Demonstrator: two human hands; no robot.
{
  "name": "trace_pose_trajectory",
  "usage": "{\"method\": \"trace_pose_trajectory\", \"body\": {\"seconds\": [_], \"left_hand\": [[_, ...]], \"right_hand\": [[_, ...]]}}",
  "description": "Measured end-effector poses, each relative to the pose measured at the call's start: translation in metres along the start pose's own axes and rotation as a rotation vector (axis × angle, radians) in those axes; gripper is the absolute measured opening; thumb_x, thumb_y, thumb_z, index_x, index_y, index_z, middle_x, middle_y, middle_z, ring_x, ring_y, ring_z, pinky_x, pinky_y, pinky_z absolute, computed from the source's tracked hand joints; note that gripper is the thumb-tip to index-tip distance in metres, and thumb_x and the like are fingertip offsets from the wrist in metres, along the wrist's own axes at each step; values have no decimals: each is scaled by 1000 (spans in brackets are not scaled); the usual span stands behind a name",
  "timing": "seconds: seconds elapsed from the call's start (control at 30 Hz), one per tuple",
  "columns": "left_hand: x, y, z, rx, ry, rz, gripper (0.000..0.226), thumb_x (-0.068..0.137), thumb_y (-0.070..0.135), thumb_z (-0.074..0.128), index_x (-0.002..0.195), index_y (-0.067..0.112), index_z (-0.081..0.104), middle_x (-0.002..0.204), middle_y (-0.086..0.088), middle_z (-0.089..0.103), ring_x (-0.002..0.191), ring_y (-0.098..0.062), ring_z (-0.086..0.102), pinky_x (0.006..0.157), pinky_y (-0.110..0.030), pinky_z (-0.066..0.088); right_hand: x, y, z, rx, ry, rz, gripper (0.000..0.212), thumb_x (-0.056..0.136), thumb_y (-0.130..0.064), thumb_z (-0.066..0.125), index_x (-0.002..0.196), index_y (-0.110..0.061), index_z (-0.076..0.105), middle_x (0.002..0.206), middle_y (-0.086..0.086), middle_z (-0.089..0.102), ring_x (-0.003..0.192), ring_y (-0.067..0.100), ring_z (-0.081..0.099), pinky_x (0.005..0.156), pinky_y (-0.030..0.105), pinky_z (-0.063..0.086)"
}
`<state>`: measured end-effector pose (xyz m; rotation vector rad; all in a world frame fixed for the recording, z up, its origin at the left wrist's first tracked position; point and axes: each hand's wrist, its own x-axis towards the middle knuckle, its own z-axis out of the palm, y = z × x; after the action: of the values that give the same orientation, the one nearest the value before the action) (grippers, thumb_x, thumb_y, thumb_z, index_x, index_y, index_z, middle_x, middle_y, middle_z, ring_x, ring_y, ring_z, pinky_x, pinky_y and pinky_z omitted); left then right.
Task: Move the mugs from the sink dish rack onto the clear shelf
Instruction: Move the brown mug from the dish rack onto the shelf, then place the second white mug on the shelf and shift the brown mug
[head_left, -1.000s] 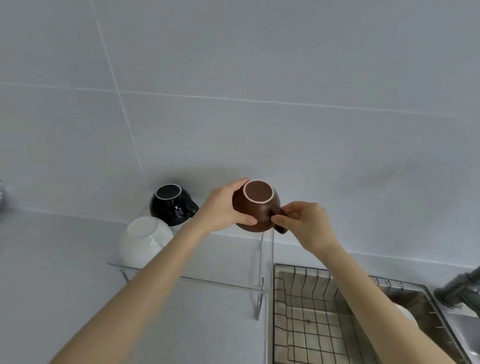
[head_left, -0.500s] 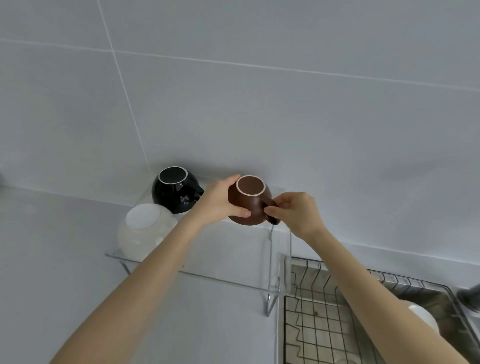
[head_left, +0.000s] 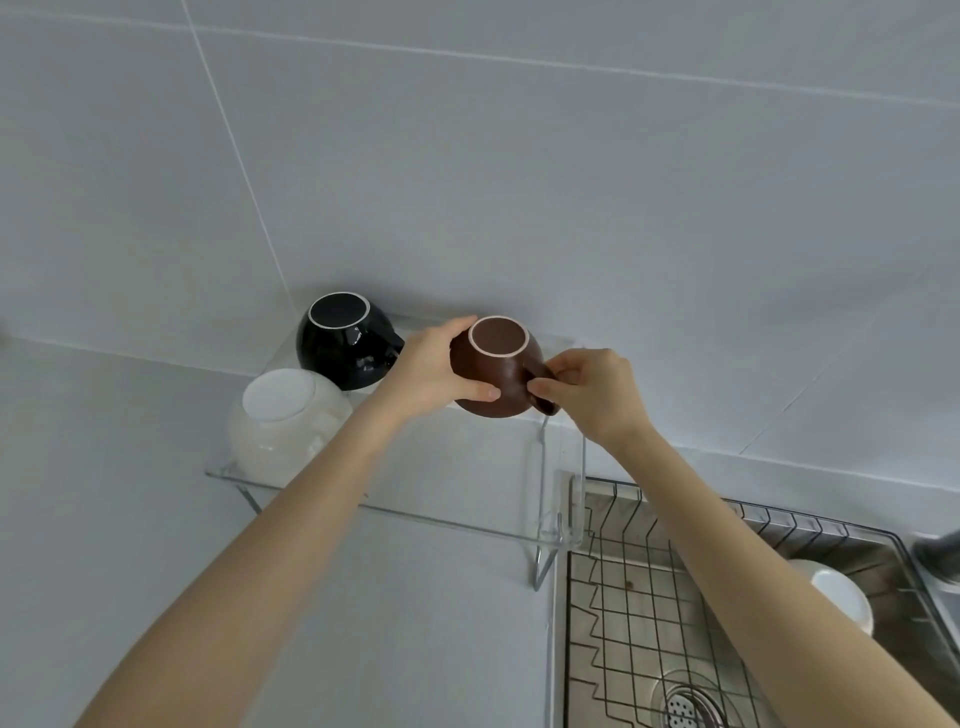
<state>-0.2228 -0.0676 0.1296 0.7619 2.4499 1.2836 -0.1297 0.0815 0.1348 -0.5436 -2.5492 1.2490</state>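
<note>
An upside-down brown mug (head_left: 497, 366) is held over the back right part of the clear shelf (head_left: 457, 467). My left hand (head_left: 434, 371) wraps its left side, and my right hand (head_left: 592, 392) pinches its handle. Whether the mug touches the shelf I cannot tell. A black mug (head_left: 340, 348) and a white mug (head_left: 283, 421) stand upside down on the shelf's left part. Another white mug (head_left: 844, 597) lies in the wire dish rack (head_left: 649, 613) over the sink, partly hidden by my right forearm.
A tiled grey wall (head_left: 519, 182) rises right behind the shelf. The grey counter (head_left: 104, 493) runs to the left and in front. A sink drain (head_left: 688, 706) shows under the rack. A dark tap (head_left: 940, 556) pokes in at the right edge.
Both hands have carried the brown mug a little down and toward the back of the shelf. The view has shifted, and the white mug in the rack shows more.
</note>
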Motion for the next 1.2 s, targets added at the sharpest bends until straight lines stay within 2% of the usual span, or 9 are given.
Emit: {"method": "trace_pose_trajectory", "body": {"seconds": [0.07,0.2,0.33,0.4,0.5,0.63,0.9,1.07,1.2], "left_hand": [[-1,0,0,0,2,-8,94,42,28,78,128,14,46,125,-6,60,118,-22,55,104,-42,41],[-3,7,-3,97,-38,-3,88,52,23,83,130,14,44,131,-5,56,123,-23,50,105,-35,38],[-11,30,7,264,8,97,90,65,17,77,139,10,27,149,-8,32,137,-22,29,106,-26,23],[-18,50,22,283,17,203,88,67,21,75,140,11,26,152,-8,27,140,-19,24,109,-27,22],[-26,80,53,301,-49,343,78,73,24,71,138,14,31,153,-8,26,141,-17,22,111,-27,20],[-37,104,112,178,-177,412,60,74,24,70,128,15,47,139,-5,47,127,-18,45,105,-25,31],[-48,102,235,20,-511,230,65,72,22,73,131,16,45,138,-4,51,125,-16,47,100,-25,34],[-48,80,286,66,-603,145,75,69,23,75,134,17,39,141,-5,47,128,-18,44,102,-27,33],[-39,73,325,103,-663,127,78,67,20,76,135,17,37,143,-6,43,131,-21,39,108,-36,31]], "right_hand": [[-1,0,0,9,-3,-2,13,72,-7,69,81,1,70,82,22,73,70,22,60,57,19,44],[-3,-2,-5,43,-32,22,24,73,-8,69,96,-3,65,90,13,71,76,18,62,55,7,44],[-14,0,-31,128,15,16,33,81,-14,64,113,-10,57,98,4,64,89,16,60,67,11,43],[-28,10,-57,156,67,23,29,85,-15,59,114,-13,56,96,1,65,92,16,61,73,17,46],[-48,37,-94,172,165,85,25,84,-15,58,109,-16,60,95,4,69,98,23,63,93,39,50],[-83,83,-130,153,223,227,24,83,-16,59,106,-17,62,99,8,69,98,28,64,96,52,49],[-152,184,-154,52,302,471,29,84,-18,60,111,-10,60,108,12,68,96,23,60,87,35,45],[-181,231,-139,28,341,624,36,84,-18,60,118,-5,56,113,15,66,91,16,53,80,27,38],[-193,258,-120,17,369,714,41,87,-26,56,120,-3,51,114,16,64,96,22,57,77,26,39]]}}
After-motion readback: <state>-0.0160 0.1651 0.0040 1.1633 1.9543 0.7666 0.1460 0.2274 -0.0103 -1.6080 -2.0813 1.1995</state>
